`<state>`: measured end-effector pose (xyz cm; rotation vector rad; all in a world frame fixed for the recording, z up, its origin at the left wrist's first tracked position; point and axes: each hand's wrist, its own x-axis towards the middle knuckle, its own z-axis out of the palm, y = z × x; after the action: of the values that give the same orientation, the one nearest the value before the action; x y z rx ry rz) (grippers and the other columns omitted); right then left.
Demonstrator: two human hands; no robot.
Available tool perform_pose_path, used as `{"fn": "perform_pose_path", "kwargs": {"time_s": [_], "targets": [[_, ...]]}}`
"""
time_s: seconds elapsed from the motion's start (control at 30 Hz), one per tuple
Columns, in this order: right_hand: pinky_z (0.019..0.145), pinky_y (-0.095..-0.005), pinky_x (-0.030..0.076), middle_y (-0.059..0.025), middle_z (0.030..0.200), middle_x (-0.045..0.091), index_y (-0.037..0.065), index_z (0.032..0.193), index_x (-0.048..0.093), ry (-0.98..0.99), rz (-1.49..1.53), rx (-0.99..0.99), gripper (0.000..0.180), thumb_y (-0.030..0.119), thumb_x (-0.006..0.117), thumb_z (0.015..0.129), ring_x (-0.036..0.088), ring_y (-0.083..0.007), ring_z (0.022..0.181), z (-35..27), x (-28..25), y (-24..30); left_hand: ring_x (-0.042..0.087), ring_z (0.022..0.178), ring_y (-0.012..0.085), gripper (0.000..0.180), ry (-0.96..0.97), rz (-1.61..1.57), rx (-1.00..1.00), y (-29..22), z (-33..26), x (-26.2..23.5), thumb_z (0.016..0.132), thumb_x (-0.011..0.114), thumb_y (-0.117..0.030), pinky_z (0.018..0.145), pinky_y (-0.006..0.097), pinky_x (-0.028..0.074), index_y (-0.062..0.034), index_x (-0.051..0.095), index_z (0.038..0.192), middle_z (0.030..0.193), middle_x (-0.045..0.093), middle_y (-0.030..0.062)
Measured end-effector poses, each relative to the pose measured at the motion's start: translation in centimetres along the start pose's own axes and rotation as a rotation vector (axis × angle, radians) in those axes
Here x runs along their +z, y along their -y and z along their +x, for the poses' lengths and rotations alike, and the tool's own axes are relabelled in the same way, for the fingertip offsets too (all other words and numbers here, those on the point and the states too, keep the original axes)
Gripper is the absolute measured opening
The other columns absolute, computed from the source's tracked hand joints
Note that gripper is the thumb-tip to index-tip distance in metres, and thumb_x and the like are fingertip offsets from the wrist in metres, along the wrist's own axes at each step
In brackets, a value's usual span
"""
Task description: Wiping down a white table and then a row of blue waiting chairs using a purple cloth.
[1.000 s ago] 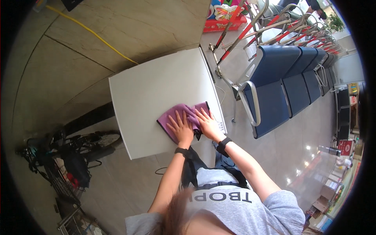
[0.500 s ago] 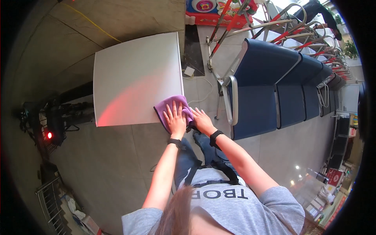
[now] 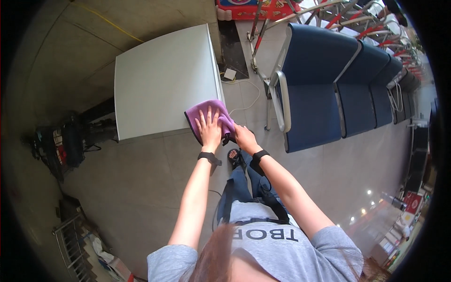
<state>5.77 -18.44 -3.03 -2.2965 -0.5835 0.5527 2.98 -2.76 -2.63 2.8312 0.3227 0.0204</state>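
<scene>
A purple cloth point(image 3: 197, 112) with a dark edge lies over the near right corner of a white table point(image 3: 159, 80), part of it hanging over the side. My left hand point(image 3: 209, 129) rests flat on the cloth, fingers spread, pressing it against the tabletop. At the corner, my right hand point(image 3: 245, 140) has its fingers bent round the bunched, hanging part of the cloth; its fingertips are partly hidden. Each wrist wears a black band.
Blue linked seats point(image 3: 312, 113) with a metal armrest stand to the right. A white adapter point(image 3: 229, 74) and its cable lie on the floor beyond the table corner. Dark equipment point(image 3: 70, 145) stands at the left, and a metal rack point(image 3: 70, 244) at the lower left.
My right fingers have gone from stretched out beside the cloth to bent round its hanging part. The red glow on the tabletop and the red lamp at left have gone out. The view has shifted slightly.
</scene>
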Motion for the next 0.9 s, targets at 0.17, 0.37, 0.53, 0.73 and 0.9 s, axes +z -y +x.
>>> {"fn": "perform_pose_path", "kwargs": {"time_s": [0.17,0.37,0.53,0.73,0.9], "targets": [[0.081,-0.0496,0.046,-0.0205,0.095,0.062,0.016,0.134,0.04,0.034,0.128,0.167,0.051,0.009,0.043,0.084,0.058,-0.0403,0.086,-4.3,-0.7,1.0,0.009,0.139,0.036,0.052,0.006,-0.088,0.037,0.1,-3.0,0.6,0.091,0.048,-0.032,0.108,0.06,0.006,-0.03,0.033,0.141,0.151,0.018,0.0012],[0.08,-0.053,0.045,-0.0184,0.1,0.063,0.025,0.134,0.04,0.152,0.002,0.144,0.051,0.013,0.045,0.084,0.06,-0.0371,0.089,-8.6,0.9,-1.5,0.013,0.137,0.0405,0.057,0.343,-0.157,-0.144,0.0,-10.3,2.5,0.094,0.043,-0.025,0.101,0.071,0.01,-0.0308,0.019,0.145,0.152,0.013,0.0052],[0.089,-0.0557,0.04,-0.0044,0.117,0.06,0.03,0.133,0.042,0.372,-0.145,0.197,0.05,0.016,0.047,0.085,0.06,-0.03,0.101,-12.6,0.0,-2.6,0.021,0.134,0.044,0.056,0.488,-0.431,-0.256,-2.3,-16.9,5.4,0.094,0.04,-0.021,0.104,0.063,0.019,-0.0297,0.017,0.145,0.151,0.017,0.0085],[0.096,-0.0569,0.035,-0.009,0.127,0.053,0.029,0.136,0.039,0.427,-0.179,0.214,0.05,0.017,0.045,0.088,0.052,-0.0356,0.113,-16.6,-3.9,-9.0,0.029,0.132,0.0409,0.057,0.604,-0.378,-0.091,-7.1,-18.2,9.0,0.093,0.044,-0.027,0.101,0.06,0.029,-0.0305,0.018,0.145,0.148,0.025,0.0091],[0.102,-0.0525,0.032,-0.0146,0.132,0.049,0.023,0.137,0.039,0.185,-0.096,0.099,0.055,0.007,0.045,0.085,0.045,-0.0384,0.12,-17.5,-10.9,-15.0,0.019,0.137,0.0375,0.053,0.384,-0.337,-0.048,-17.4,-14.0,9.9,0.095,0.04,-0.025,0.107,0.056,0.02,-0.0266,0.022,0.145,0.15,0.022,0.0097]]}}
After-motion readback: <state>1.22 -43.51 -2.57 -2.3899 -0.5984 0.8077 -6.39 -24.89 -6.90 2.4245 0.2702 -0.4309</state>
